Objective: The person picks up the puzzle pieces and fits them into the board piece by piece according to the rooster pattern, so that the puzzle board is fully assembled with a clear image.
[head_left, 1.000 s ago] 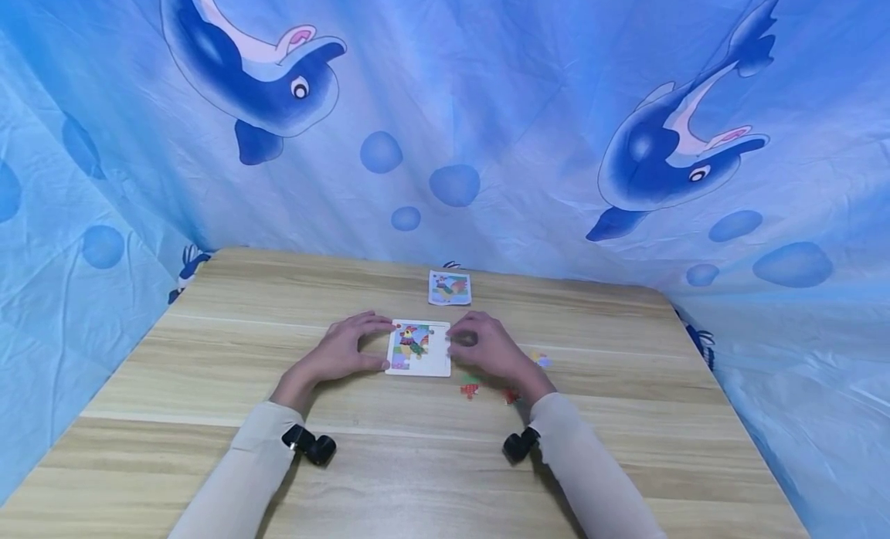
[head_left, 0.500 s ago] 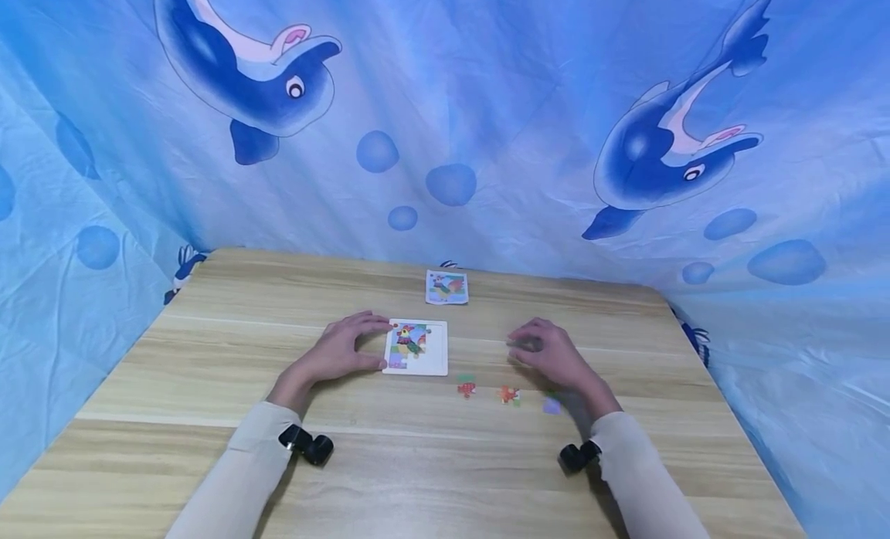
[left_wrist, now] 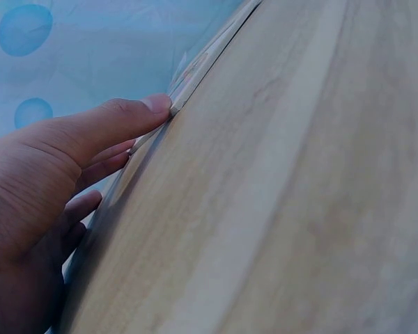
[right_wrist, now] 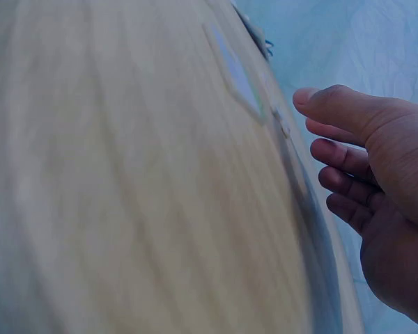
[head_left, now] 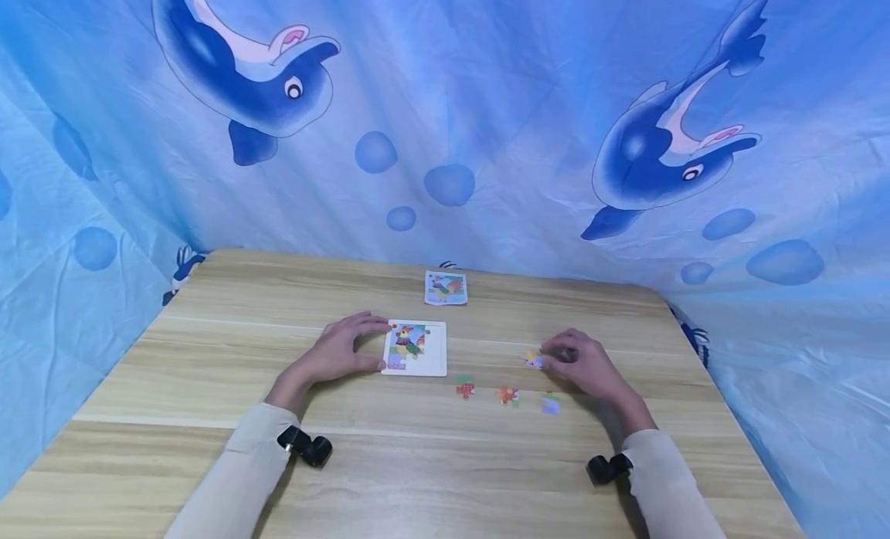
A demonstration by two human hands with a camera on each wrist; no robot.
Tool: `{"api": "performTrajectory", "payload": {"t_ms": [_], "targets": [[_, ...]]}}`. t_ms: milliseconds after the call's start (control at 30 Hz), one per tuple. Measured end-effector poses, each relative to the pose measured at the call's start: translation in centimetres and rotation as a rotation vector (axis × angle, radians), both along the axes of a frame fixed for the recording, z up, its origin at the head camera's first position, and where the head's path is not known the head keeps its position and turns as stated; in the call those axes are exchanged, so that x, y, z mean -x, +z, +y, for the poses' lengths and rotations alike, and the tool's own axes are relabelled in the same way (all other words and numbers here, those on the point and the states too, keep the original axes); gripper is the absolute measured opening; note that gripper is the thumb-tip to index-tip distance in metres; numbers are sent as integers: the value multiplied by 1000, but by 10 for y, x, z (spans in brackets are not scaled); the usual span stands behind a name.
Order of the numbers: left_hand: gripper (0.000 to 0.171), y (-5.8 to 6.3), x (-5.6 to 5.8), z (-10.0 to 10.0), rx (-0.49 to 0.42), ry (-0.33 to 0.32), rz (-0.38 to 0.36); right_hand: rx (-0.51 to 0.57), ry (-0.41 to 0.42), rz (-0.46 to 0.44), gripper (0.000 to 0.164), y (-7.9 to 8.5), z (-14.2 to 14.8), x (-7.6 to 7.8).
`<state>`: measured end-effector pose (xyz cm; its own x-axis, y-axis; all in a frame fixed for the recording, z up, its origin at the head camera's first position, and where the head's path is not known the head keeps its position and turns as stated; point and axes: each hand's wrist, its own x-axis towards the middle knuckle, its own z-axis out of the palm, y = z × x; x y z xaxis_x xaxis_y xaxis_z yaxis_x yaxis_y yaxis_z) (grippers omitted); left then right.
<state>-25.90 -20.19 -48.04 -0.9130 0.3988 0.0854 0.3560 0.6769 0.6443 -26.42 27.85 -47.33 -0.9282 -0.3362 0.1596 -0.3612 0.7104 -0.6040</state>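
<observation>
In the head view a white jigsaw board (head_left: 434, 354) lies flat, its left part filled with a rooster picture. My left hand (head_left: 341, 347) touches the board's left side, thumb at the near corner and fingertips at the far one. The left wrist view shows that thumb (left_wrist: 136, 118) lying straight on the board's corner. Farther right, my right hand (head_left: 587, 363) is at a yellow and purple puzzle piece (head_left: 532, 359), fingertips right by its edge. Its thumb and bent fingers hold nothing in the right wrist view, where a purple and green puzzle piece (right_wrist: 237, 69) lies on the table.
Nearer me lie a red and green puzzle piece (head_left: 465, 388), an orange one (head_left: 507, 395) and the purple and green one (head_left: 551, 404). A rooster picture card (head_left: 446, 289) sits at the table's back edge. Behind hangs a blue dolphin curtain (head_left: 514, 122).
My right hand has moved from the board's right side across to the yellow and purple puzzle piece. My left hand stays at the board's left side.
</observation>
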Motion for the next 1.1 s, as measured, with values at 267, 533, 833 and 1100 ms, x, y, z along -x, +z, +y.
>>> {"api": "performTrajectory", "payload": {"t_ms": [267, 533, 833, 1100], "targets": [[69, -1, -1, 1, 5, 4, -1, 3, 17, -40, 28, -4, 5, -4], [68, 2, -2, 0, -12, 1, 14, 9, 23, -6, 24, -7, 2, -4], [69, 1, 0, 0, 4, -3, 5, 3, 7, 35, 19, -10, 1, -2], [69, 1, 0, 0, 0, -9, 0, 22, 12, 48, 18, -11, -1, -2]]}}
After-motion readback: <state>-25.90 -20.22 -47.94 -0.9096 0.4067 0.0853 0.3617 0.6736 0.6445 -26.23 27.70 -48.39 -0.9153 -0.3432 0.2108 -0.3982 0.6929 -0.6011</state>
